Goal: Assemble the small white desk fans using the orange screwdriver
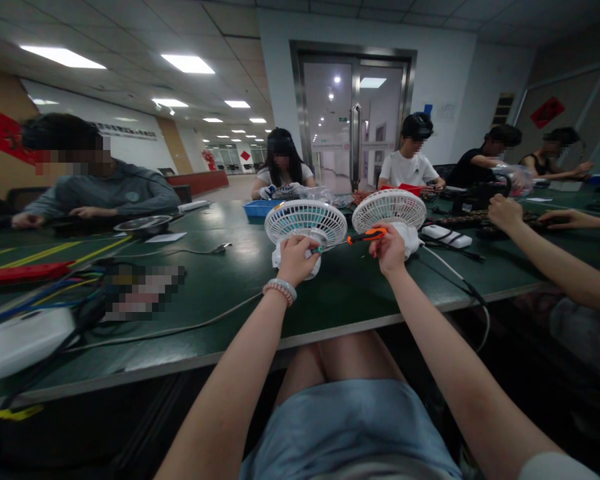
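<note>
A white fan (pixel 305 220) with a round slatted grille stands on the green table, its back toward me. My left hand (pixel 296 260) is closed on the rear of this fan, a bracelet and bangle at the wrist. By its fingertips shows a small teal piece, too small to name. My right hand (pixel 389 250) grips a screwdriver (pixel 367 236) by its orange and black handle. Its thin shaft points left, toward the fingers of my left hand; whether the tip touches anything I cannot tell. Just behind my right hand stands a second white fan (pixel 387 208).
A blue tray (pixel 260 209) and a red tray (pixel 405 189) lie beyond the fans. Left are cables, a white box (pixel 30 340) and a red power strip (pixel 27 272). A white cord (pixel 455 270) hangs over the table edge at right. Several people sit around the table.
</note>
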Available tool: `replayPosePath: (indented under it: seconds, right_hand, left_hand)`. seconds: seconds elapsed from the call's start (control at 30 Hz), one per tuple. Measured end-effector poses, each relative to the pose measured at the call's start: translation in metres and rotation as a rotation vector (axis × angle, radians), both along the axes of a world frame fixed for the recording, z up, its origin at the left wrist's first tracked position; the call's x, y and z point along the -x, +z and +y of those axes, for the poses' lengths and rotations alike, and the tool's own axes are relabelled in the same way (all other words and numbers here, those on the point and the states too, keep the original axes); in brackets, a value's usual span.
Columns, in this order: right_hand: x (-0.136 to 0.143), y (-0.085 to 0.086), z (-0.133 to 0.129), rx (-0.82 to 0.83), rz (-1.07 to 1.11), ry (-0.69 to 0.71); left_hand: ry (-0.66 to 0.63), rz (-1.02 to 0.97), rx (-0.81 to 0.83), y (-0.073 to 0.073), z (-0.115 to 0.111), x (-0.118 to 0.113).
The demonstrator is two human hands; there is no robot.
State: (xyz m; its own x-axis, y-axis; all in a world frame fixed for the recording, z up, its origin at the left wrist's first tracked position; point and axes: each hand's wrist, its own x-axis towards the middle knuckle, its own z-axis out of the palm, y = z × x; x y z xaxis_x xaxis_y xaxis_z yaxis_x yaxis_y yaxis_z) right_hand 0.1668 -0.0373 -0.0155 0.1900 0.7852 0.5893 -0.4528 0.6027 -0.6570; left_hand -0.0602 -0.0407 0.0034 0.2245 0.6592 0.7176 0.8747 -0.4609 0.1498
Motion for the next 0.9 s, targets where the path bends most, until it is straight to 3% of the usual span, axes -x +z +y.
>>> replayPosePath:
  seconds: [0.3,0.6,0.9]
  right_hand:
    - [0.000,-0.001,0.004,0.029,-0.042,-0.061]
    - [0.001,-0.004,0.017,0.018,-0.033,-0.293]
    - [0.004,0.004,0.001,0.032,0.016,-0.093]
  left_hand:
    - [-0.065,-0.023,0.078,0.002,0.001,0.000]
    - [-0.099,-0.053,0.081,0.002,0.002,0.001]
    - [-0.125,-0.067,0.103,0.004,0.000,0.001]
